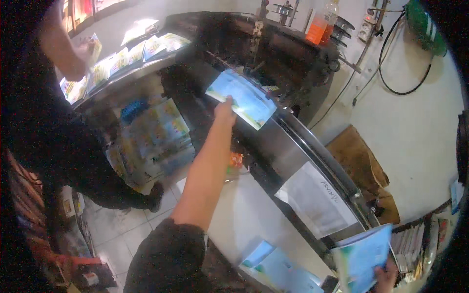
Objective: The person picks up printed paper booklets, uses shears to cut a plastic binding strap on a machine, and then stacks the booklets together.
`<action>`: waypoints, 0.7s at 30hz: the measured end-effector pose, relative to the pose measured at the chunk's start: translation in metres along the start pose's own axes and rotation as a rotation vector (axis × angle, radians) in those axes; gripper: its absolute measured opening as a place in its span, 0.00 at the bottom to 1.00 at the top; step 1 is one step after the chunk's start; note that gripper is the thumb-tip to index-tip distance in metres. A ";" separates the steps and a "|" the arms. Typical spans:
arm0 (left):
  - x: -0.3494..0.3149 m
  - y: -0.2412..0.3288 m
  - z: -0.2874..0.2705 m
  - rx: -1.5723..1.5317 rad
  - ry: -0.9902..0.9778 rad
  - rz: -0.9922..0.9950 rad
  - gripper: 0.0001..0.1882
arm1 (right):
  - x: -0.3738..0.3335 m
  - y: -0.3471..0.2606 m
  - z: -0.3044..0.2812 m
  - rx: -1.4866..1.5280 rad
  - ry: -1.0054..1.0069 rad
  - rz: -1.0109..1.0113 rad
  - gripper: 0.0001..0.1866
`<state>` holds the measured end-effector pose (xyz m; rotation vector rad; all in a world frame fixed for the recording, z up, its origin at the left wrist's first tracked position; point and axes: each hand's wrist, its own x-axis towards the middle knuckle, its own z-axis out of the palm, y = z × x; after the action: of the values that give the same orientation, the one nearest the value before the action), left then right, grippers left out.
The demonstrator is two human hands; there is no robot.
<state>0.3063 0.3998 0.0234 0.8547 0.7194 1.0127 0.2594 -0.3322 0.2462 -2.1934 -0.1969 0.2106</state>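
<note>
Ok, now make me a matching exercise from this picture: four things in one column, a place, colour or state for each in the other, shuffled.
Column one
1. Left hand
2. Right hand
3. Bottle
4. Cardboard piece

Column two
A. Brown, with a ragged edge
B. Holding blue printed paper at the picture's lower right
C. Partly filled with orange liquid
D. Holding a light-blue sheet near the picture's upper middle

Right pairs: 1-D, 2-B, 3-C, 4-A

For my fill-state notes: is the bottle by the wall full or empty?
Partly full: the bottle shows orange liquid below and a clear upper part.
</note>
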 end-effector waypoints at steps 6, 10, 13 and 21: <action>-0.182 0.060 -0.031 -0.334 0.129 0.168 0.18 | -0.017 0.050 0.088 -0.314 -0.564 -0.024 0.31; -0.324 0.110 -0.091 -0.341 0.155 0.103 0.20 | -0.017 0.090 0.160 -0.643 -0.582 -0.518 0.33; -0.384 0.092 -0.123 -0.180 0.024 0.099 0.19 | -0.032 0.105 0.166 -0.585 -0.388 -0.575 0.35; -0.572 0.073 -0.089 0.497 -0.658 -0.240 0.16 | -0.104 -0.001 0.130 0.139 -0.537 -0.379 0.36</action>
<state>-0.0059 -0.0849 0.1116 1.4050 0.4854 0.2881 0.1290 -0.2522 0.1793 -1.8773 -0.8599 0.5764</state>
